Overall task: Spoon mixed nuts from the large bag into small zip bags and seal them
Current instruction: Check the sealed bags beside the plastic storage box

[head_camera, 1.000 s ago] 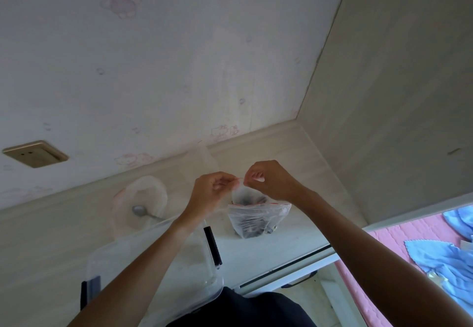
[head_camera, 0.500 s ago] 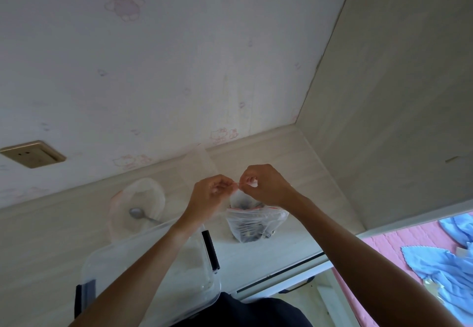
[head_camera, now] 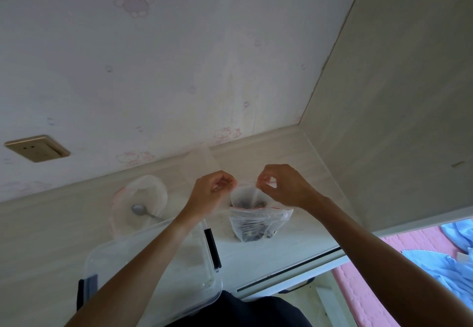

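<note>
A small clear zip bag (head_camera: 247, 195) with dark nuts in its bottom hangs above the desk. My left hand (head_camera: 212, 192) pinches the left end of its red zip strip and my right hand (head_camera: 284, 187) pinches the right end. Under it on the desk stands a sealed small bag (head_camera: 258, 223) of dark nuts. The large open bag (head_camera: 143, 191) stands at the left with a metal spoon (head_camera: 143, 211) lying inside it.
A clear plastic lidded box (head_camera: 153, 270) with black clips sits on the pale desk (head_camera: 281, 152) near its front edge, under my left forearm. Another empty clear bag (head_camera: 202, 157) leans at the wall. A cabinet side (head_camera: 396, 96) closes off the right.
My two hands had their fingertips almost together at the middle of the zip strip; now they are apart, each at one end of the strip.
</note>
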Demonstrator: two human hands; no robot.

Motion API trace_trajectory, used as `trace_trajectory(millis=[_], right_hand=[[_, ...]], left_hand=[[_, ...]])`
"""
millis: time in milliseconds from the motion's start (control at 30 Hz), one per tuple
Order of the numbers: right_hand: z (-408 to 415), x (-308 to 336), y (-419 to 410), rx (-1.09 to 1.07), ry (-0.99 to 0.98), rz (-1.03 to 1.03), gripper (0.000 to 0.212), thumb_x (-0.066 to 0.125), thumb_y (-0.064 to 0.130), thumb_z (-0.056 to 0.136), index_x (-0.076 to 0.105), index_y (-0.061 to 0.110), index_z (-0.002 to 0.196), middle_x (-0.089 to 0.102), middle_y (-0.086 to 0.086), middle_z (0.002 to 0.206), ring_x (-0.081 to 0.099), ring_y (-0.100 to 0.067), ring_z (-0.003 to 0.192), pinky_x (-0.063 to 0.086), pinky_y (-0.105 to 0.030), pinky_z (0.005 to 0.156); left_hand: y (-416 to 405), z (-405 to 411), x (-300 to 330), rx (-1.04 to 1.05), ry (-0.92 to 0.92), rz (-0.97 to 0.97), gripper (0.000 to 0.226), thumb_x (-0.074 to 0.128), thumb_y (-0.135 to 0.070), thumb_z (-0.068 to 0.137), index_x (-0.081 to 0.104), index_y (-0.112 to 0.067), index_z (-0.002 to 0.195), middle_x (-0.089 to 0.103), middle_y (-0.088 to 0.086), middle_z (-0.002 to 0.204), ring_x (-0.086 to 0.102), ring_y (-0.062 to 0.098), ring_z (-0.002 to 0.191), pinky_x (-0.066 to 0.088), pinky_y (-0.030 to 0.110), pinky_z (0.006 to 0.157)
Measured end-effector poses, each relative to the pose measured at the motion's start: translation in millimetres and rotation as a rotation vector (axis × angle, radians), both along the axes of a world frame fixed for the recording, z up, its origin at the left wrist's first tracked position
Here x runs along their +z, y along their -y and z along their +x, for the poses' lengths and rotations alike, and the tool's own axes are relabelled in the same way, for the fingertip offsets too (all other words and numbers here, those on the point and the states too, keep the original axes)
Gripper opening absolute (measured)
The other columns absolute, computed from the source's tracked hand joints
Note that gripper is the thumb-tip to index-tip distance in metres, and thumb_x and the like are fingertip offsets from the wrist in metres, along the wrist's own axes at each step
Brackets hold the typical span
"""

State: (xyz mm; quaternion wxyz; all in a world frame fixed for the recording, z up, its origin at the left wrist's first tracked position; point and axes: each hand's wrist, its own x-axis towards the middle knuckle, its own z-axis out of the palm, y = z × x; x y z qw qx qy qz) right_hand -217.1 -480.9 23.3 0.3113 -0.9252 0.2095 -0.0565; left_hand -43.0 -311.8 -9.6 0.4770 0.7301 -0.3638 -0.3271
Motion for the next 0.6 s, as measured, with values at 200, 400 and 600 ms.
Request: trace_trajectory(millis=[200,400,600], right_hand=[[-32,-3,22,-0.02,0.013,-0.059,0.009,0.074,0.023,0.094,0.077,0.016,0.09,0.071,0.005,0.087,0.067,-0.016,0.079,0.056,-0.039,0.078],[-54,-5,31,-0.026,0.061,0.018,0.009,0.077,0.02,0.092,0.077,0.013,0.087,0.071,0.004,0.082,0.068,-0.015,0.077,0.056,-0.038,0.077],[-63,-13,34,-0.129,-0.005,0.147,0.02,0.083,0.035,0.082,0.078,0.016,0.077,0.072,0.008,0.075,0.069,-0.012,0.074,0.055,-0.038,0.077]], left_hand=[[-3,6,-6,0.032,-0.036,0.02,0.004,0.079,-0.02,0.091,0.077,-0.017,0.089,0.079,-0.003,0.09,0.073,0.007,0.086,0.053,0.015,0.081],[-5,6,-8,-0.007,-0.04,0.051,0.005,0.08,-0.026,0.091,0.079,-0.021,0.091,0.08,-0.005,0.09,0.075,0.013,0.09,0.054,0.021,0.085],[-7,3,-12,-0.041,-0.032,0.08,0.007,0.082,-0.024,0.09,0.077,-0.027,0.085,0.079,-0.01,0.087,0.073,0.003,0.083,0.051,0.013,0.079]])
